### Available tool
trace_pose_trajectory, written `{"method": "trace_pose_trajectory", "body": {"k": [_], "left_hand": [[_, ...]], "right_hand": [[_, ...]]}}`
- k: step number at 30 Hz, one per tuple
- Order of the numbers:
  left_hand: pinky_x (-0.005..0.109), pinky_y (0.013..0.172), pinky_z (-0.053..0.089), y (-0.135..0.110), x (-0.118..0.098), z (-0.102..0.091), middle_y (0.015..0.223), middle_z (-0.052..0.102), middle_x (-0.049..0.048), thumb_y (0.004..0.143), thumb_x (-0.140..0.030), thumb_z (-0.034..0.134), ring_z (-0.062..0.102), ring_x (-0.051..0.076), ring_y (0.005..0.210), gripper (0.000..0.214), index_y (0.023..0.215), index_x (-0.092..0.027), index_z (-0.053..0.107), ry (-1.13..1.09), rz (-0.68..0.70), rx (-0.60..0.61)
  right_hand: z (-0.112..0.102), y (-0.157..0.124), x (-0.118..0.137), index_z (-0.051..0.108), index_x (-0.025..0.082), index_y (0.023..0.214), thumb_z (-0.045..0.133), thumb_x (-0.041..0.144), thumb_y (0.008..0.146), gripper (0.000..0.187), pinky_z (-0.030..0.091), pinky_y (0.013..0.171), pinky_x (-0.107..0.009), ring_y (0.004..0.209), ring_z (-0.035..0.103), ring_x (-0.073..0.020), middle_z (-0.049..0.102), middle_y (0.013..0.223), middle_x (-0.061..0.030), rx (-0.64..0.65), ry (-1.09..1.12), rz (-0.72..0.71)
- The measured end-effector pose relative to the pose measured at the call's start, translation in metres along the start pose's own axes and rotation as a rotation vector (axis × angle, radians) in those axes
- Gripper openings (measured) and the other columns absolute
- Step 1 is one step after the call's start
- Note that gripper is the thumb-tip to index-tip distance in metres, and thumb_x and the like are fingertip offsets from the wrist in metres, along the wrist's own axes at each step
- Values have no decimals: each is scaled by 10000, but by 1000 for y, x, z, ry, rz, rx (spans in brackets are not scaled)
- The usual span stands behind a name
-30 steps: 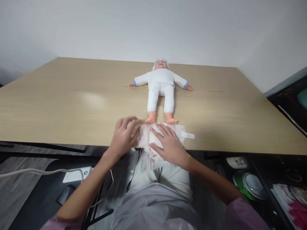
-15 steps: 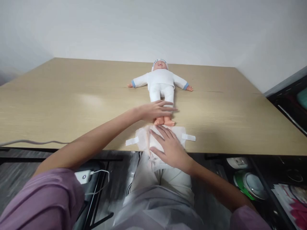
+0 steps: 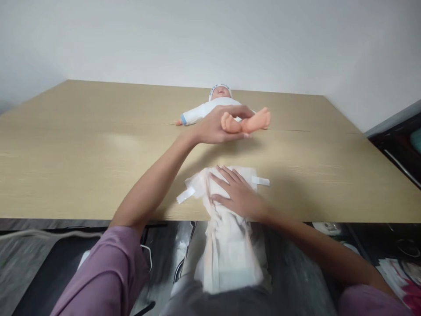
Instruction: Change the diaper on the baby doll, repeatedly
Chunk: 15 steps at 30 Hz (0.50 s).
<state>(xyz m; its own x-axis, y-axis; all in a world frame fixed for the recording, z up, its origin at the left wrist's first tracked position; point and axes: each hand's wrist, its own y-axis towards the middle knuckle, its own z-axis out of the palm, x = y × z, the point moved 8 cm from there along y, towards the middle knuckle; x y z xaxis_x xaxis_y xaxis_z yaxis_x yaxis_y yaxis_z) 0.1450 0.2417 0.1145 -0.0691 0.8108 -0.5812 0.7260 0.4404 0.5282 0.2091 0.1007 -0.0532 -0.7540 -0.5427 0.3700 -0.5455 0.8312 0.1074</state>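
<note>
On the desk (image 3: 82,145), a light-seeming doll (image 3: 197,116) is clasped at the ankles by the left grip (image 3: 215,129), a limp diaper (image 3: 226,259) pressed by the released right grip (image 3: 240,197).

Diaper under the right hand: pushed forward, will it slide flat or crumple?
Probably floppy: the diaper droops over the table edge and is wrinkled beside the right hand. Likely light, so it may bunch rather than slide flat; its side tabs could fold under.

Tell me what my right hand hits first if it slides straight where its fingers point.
After the diaper under it and bare table, probably the left hand gripping the doll by its raised legs; depth is unclear.
</note>
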Motion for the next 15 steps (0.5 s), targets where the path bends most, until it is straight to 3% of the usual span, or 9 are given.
{"method": "trace_pose_trajectory", "body": {"k": [6, 10, 12, 15], "left_hand": [[460, 1129, 568, 15, 1, -36, 1279, 777, 61, 940, -599, 873, 742, 314, 1299, 534, 1281, -204, 762, -3, -54, -146], [424, 1104, 587, 16, 1, -47, 1302, 795, 44, 989, -572, 838, 758, 259, 1255, 509, 1321, -199, 737, 13, -14, -192], [445, 1120, 579, 15, 1, -52, 1330, 791, 30, 1007, -595, 806, 754, 271, 1300, 526, 1346, -200, 725, 5, -9, -196], [463, 1146, 556, 14, 0, -56, 1392, 773, 55, 1025, -604, 766, 732, 283, 1353, 583, 1385, -151, 692, 6, -33, -188]], "right_hand": [[-8, 71, -46, 412, 245, 1791, 525, 624, 1169, 736, 218, 1436, -634, 1772, 231, -368, 310, 1888, -145, 19, -73, 23], [-23, 129, -87, 471, 214, 1758, 654, 585, 1130, 752, 227, 1420, -623, 1743, 259, -431, 302, 1884, -174, -80, -91, 72], [-34, 155, -104, 519, 134, 1715, 688, 573, 1108, 768, 238, 1413, -577, 1708, 331, -429, 330, 1871, -190, -142, -64, 76], [-49, 186, -121, 666, -54, 1486, 633, 639, 1067, 810, 309, 1364, -464, 1577, 533, -363, 516, 1741, -251, -220, 36, 81]]}}
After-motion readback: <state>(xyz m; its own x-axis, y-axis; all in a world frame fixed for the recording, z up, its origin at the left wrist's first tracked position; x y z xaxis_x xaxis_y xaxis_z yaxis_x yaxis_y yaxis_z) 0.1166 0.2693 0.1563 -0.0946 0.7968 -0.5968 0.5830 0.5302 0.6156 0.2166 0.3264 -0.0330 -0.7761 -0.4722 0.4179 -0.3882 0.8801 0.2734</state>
